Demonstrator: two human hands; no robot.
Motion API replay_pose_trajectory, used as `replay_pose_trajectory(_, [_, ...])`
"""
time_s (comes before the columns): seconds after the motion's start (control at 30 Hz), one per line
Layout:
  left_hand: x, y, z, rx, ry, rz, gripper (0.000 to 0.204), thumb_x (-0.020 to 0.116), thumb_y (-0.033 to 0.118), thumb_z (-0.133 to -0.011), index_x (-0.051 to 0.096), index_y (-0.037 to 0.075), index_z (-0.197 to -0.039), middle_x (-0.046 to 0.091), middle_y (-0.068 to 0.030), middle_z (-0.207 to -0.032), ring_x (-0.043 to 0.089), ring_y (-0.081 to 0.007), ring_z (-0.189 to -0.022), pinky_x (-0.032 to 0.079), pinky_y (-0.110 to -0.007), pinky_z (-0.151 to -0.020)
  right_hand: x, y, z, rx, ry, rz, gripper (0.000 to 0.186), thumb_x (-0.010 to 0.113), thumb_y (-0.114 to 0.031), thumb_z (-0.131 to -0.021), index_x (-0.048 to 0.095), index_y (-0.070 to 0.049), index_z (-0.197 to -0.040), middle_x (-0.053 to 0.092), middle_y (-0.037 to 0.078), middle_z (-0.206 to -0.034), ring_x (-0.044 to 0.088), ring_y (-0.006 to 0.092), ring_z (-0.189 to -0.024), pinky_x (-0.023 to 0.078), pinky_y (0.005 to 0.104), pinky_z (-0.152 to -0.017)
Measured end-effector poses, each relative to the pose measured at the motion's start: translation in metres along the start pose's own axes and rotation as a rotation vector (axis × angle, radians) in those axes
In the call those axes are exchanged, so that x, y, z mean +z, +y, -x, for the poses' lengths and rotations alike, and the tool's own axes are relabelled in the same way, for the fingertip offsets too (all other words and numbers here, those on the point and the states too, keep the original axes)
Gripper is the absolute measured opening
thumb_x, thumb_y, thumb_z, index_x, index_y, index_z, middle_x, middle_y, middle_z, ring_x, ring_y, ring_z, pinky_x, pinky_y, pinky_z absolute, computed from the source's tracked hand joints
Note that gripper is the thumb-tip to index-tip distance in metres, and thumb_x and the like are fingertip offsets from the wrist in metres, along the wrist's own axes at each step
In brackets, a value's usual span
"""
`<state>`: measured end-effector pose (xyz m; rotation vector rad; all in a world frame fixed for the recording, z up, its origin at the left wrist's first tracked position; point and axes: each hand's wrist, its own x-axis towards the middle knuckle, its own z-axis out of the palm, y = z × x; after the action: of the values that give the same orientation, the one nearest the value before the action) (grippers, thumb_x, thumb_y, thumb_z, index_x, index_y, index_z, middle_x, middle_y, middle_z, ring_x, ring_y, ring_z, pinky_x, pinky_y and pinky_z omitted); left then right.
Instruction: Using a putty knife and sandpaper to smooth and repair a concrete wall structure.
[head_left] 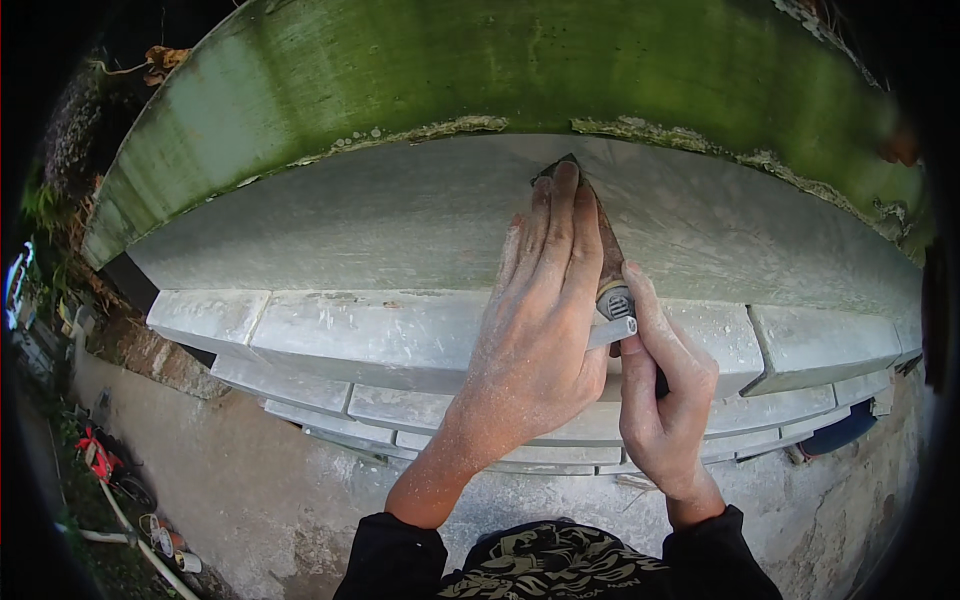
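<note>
My left hand (540, 330) lies flat, fingers stretched out and pressing on the blade of a pointed trowel (606, 250), whose tip reaches the top of a smooth grey plastered wall band (350, 225). My right hand (660, 400) is closed around the trowel's handle, its metal ferrule (614, 305) showing between the two hands. Both hands are dusted with grey powder. Most of the blade is hidden under my left fingers.
Above the grey band runs a moss-green wall strip (450, 70) with a crumbling edge. Below it are stepped grey moulding ledges (380, 340), then rough concrete ground (270, 490). Plants, a red object (95, 455) and pipes lie at the lower left; a blue object (840, 432) is at right.
</note>
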<state>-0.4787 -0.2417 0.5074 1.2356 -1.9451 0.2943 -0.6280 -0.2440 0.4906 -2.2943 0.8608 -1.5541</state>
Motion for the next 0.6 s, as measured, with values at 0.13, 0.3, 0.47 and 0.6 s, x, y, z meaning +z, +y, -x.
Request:
replay_pose_trajectory(0.13, [-0.001,-0.004,-0.006,0.002,0.008,-0.056,0.088,0.06,0.002,-0.072,0.015,-0.012,-0.146,0.011,-0.0331,-0.153,0.012,-0.0476,-0.144,0.013,-0.058,-0.117,0.004,0.016,0.0,0.025,0.042,-0.111,0.053,0.051,0.009,-0.084,0.05,0.001,-0.137,0.058,0.013,-0.073,0.055,0.0168,-0.061,0.044,0.0284,-0.058])
replay_pose_trajectory(0.3, [0.001,0.005,-0.005,0.011,0.035,-0.006,0.087,0.058,0.002,-0.072,0.015,-0.013,-0.145,0.011,-0.0348,-0.152,0.011,-0.0481,-0.144,0.015,-0.057,-0.117,-0.001,0.001,-0.001,0.043,0.023,-0.068,0.051,0.051,0.008,-0.084,0.052,0.001,-0.135,0.061,0.014,-0.073,0.057,0.0172,-0.06,0.045,0.0292,-0.057])
replay_pose_trajectory(0.47, [-0.004,0.001,-0.004,0.0,0.052,0.085,0.085,0.059,0.0,-0.074,0.016,-0.013,-0.146,0.011,-0.0347,-0.152,0.011,-0.0484,-0.143,0.015,-0.057,-0.117,0.006,-0.009,-0.002,-0.054,0.048,-0.059,0.052,0.052,0.007,-0.084,0.051,0.0,-0.136,0.06,0.015,-0.076,0.058,0.0202,-0.061,0.046,0.0299,-0.059])
replay_pose_trajectory(0.6, [0.012,0.001,-0.003,-0.01,0.022,-0.002,0.082,0.058,-0.002,-0.075,0.017,-0.012,-0.146,0.014,-0.0329,-0.153,0.013,-0.0492,-0.143,0.018,-0.057,-0.116,0.006,0.008,-0.006,0.016,0.049,-0.056,0.054,0.053,0.007,-0.083,0.051,0.0,-0.136,0.058,0.016,-0.075,0.057,0.0235,-0.061,0.045,0.0322,-0.058])
